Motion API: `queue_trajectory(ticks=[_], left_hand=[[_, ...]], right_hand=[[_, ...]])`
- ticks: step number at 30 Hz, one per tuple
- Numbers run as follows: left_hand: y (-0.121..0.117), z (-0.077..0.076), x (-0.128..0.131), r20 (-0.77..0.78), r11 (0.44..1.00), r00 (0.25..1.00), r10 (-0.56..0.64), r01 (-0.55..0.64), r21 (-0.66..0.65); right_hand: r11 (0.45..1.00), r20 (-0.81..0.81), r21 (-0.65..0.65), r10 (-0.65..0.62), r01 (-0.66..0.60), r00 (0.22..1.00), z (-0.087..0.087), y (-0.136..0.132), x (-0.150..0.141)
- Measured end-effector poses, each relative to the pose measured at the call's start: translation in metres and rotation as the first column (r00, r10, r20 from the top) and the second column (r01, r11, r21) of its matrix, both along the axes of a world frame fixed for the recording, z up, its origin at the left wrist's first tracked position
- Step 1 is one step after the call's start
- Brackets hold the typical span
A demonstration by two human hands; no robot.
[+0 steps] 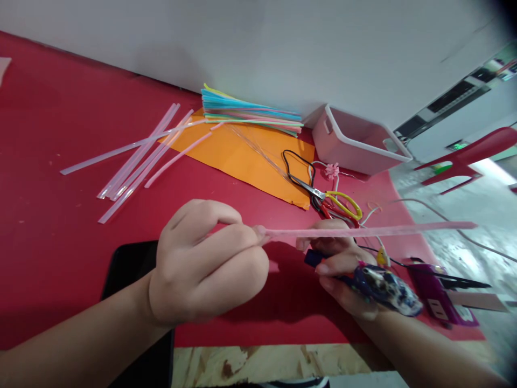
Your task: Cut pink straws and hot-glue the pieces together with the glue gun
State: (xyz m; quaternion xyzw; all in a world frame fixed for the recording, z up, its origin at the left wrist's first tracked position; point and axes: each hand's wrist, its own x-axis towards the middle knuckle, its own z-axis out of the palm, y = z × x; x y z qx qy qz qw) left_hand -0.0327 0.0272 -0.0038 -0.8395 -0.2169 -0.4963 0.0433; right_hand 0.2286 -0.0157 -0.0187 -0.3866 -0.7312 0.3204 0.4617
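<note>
My left hand (210,264) is closed, with thumb and fingertips pinching the end of a pink pipe cleaner (375,232). The pipe cleaner stretches out to the right, passing above my right hand (341,264). Wrapped in the fingers of that right hand is a dark blue tool that looks like a glue gun (385,290), its body mottled with white. Part of the tool is hidden by the fingers. A small pink end (273,267) shows just beside my left fingers; what it belongs to is hidden.
Behind lie translucent sticks (137,156), bundled pipe cleaners (250,110) and an orange sheet (242,161). Scissors (343,205) rest among cables near a pink bin (355,143). A black phone-like slab (133,264) lies under my left forearm. A purple box (440,296) stands right.
</note>
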Motion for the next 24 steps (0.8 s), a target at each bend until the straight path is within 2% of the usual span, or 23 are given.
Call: queue_trajectory(ticks=[2,4,8,10,15,17,18,19,21,23,24], left_hand=[[0.0,-0.003,0.004,0.02,0.996,0.999,0.027,-0.026,-0.086],[0.0,-0.006,0.009,0.073,0.974,0.996,0.047,-0.029,-0.226],[-0.003,-0.009,0.015,0.184,0.867,0.971,0.15,-0.039,-0.497],[-0.004,-0.009,0.017,0.177,0.832,0.967,0.184,-0.057,-0.552],[-0.007,-0.006,0.016,0.146,0.825,0.972,0.184,-0.072,-0.56],[-0.006,-0.003,0.017,0.144,0.777,0.969,0.199,-0.067,-0.626],[-0.006,-0.002,0.018,0.159,0.721,0.966,0.206,-0.04,-0.692],[-0.004,-0.002,0.019,0.194,0.636,0.959,0.206,0.019,-0.772],[-0.001,-0.002,0.021,0.322,0.383,0.928,0.189,0.232,-0.894],[0.003,-0.003,0.023,0.483,0.119,0.855,0.187,0.469,-0.875],[0.004,-0.004,0.024,0.545,0.021,0.814,0.2,0.552,-0.833]], right_hand=[[0.999,-0.019,0.024,0.033,-0.033,0.999,0.001,0.001,-0.001],[0.996,-0.038,0.052,0.077,-0.075,0.996,0.001,0.002,-0.003],[0.992,-0.065,0.068,0.107,-0.102,0.992,0.001,0.004,-0.006],[0.995,-0.07,0.048,0.096,-0.093,0.993,0.002,0.004,-0.006],[0.991,-0.049,0.068,0.118,-0.114,0.992,0.004,0.005,-0.006],[0.993,-0.024,0.07,0.094,-0.092,0.995,0.002,0.004,-0.005],[0.995,-0.01,0.067,0.072,-0.071,0.997,0.0,0.004,-0.004],[0.997,0.0,0.066,0.044,-0.044,0.999,-0.003,0.004,-0.004],[0.997,0.021,0.075,-0.012,0.011,1.0,-0.008,0.004,-0.003],[0.993,0.049,0.105,-0.063,0.058,0.997,-0.011,0.004,-0.004],[0.989,0.066,0.124,-0.086,0.077,0.994,-0.011,0.004,-0.005]])
